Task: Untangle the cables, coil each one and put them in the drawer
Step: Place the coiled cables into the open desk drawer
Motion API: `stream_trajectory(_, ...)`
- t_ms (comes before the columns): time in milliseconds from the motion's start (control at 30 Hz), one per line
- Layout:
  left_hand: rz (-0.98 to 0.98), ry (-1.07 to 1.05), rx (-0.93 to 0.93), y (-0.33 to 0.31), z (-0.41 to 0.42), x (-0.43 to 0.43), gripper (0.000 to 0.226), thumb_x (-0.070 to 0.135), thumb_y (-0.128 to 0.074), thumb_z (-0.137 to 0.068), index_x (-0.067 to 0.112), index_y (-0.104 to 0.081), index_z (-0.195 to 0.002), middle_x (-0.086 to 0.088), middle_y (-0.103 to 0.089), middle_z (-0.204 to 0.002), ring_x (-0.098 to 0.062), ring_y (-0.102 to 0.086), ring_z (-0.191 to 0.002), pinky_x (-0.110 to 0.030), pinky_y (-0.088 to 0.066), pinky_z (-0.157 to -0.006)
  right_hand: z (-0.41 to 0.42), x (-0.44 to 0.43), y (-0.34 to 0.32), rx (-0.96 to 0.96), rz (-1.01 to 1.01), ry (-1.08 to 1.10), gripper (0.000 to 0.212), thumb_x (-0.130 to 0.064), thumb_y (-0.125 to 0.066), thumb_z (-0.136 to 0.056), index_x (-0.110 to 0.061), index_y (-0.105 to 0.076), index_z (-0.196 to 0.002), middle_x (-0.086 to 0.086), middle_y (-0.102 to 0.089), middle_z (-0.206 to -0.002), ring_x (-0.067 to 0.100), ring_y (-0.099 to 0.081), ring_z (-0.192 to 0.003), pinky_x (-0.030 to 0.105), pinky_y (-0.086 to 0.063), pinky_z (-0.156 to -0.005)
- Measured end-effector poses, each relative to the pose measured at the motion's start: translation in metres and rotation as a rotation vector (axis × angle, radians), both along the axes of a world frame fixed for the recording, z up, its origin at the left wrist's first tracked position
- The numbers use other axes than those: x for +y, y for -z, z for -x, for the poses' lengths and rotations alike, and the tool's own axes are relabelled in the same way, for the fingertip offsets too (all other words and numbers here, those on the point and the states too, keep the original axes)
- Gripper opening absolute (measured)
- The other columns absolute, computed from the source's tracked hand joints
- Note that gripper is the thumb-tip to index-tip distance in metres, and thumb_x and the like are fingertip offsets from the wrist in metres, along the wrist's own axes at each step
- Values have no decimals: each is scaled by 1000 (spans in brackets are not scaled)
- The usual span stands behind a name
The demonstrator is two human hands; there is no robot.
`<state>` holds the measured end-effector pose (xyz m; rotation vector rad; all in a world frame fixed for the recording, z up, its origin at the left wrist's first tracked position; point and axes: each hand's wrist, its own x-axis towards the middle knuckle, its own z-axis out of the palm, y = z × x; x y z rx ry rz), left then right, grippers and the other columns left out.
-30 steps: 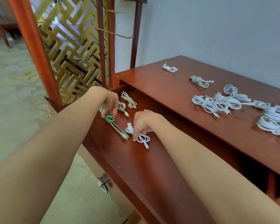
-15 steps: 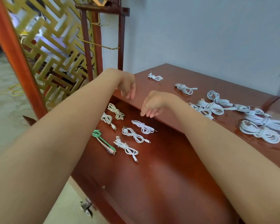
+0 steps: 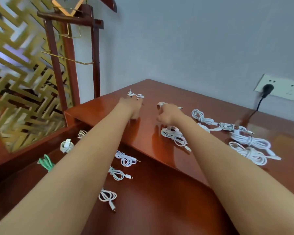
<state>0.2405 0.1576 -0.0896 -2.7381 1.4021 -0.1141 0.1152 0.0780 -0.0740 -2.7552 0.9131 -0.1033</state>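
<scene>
The open drawer [image 3: 151, 200] at the left holds coiled cables, a green cable [image 3: 47, 162] among the white ones. Up on the tabletop [image 3: 210, 102], the left hand [image 3: 131, 108] reaches a small white coil [image 3: 137, 95]. The right hand [image 3: 170, 114], apart from it, covers a second coil [image 3: 161, 104]. Blur hides whether either hand grips. I reckon a loose pinch could let the wraps spring open, and the right forearm might sweep the edge bundle [image 3: 175, 137] off. Both coils lie lengthwise left to right, the second's plug tip pointing right.
</scene>
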Motion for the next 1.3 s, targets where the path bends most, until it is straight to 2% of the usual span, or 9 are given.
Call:
stream_trajectory(100,72,-54,20,24,-10,-15,53,16,-37,-96,16,-21,-147,-15,-23,-151,-33,-27,-136,-46,-26,-107,2,-14,9,16,-40,20,14,-9,-46,-87,-9,-47,-72,18,-46,-111,36,-59,-88,27,-42,-63)
stream_trajectory(167,169,-99,77,37,-16,-22,50,10,-31,-97,15,-24,-145,-14,-22,-151,-34,-26,-136,-47,-22,-109,2,-24,15,29,-44,26,17,-11,-46,-88,-3,-54,-101,21,-39,-129,36,-59,-92,30,-41,-69)
stream_trajectory(267,239,-79,79,42,-22,-33,50,9,-30,-98,13,-21,-147,-13,-18,-153,-35,-22,-138,-46,-22,-109,-3,-35,20,25,-19,30,39,-12,-49,-89,0,-45,-126,19,-33,-138,35,-54,-105,29,-39,-77)
stream_trajectory(467,278,-94,33,42,-40,-55,62,4,-35,-95,13,-8,-150,-11,-5,-158,-35,-9,-143,-47,-12,-113,-16,-44,21,-32,11,86,60,-13,-51,-91,-4,-23,-144,14,-13,-154,36,-35,-131,36,-34,-102)
stream_trajectory(600,307,-130,39,41,-50,-63,74,0,-38,-92,16,5,-150,-6,-4,-159,-32,-1,-145,-49,-5,-115,-24,-50,24,25,28,123,52,-13,-46,-94,-1,-27,-141,20,-33,-143,34,-38,-128,37,-35,-102)
stream_trajectory(800,133,-149,-77,35,-66,-65,56,10,-34,-96,16,-16,-149,-4,1,-159,-33,7,-145,-54,2,-113,-28,-51,20,16,89,82,38,-14,-44,-96,2,-41,-131,20,-32,-142,31,-34,-130,33,-37,-95)
stream_trajectory(867,114,-142,-99,34,-64,-65,54,13,-39,-97,16,-20,-148,-7,-11,-158,-31,1,-145,-54,2,-113,-27,-47,20,4,91,95,34,-15,-45,-97,0,-46,-128,20,-25,-145,30,-39,-127,30,-38,-85)
stream_trajectory(967,153,-147,-135,34,-57,-64,47,11,-45,-94,13,-33,-139,-13,-39,-143,-33,-27,-136,-50,-9,-114,-28,-42,21,-35,114,105,29,-11,-46,-95,0,-53,-121,19,-26,-143,32,-50,-115,31,-40,-90)
stream_trajectory(1300,277,-92,-128,37,-44,-23,38,1,-36,-92,10,-42,-128,-13,-50,-132,-32,-37,-126,-43,-25,-105,-24,-14,9,-51,111,73,25,-10,-54,-90,0,-59,-112,18,-53,-120,34,-54,-106,35,-43,-82)
